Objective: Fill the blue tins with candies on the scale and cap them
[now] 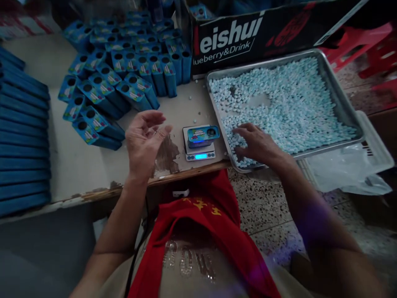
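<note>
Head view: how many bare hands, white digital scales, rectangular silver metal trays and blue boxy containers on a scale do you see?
Bare hands: 2, left hand and right hand
White digital scale: 1
Silver metal tray: 1
Blue boxy container on the scale: 1
Total: 5

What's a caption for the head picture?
Right hand among pale pieces in a tray; left hand near a scale bearing a box.
</note>
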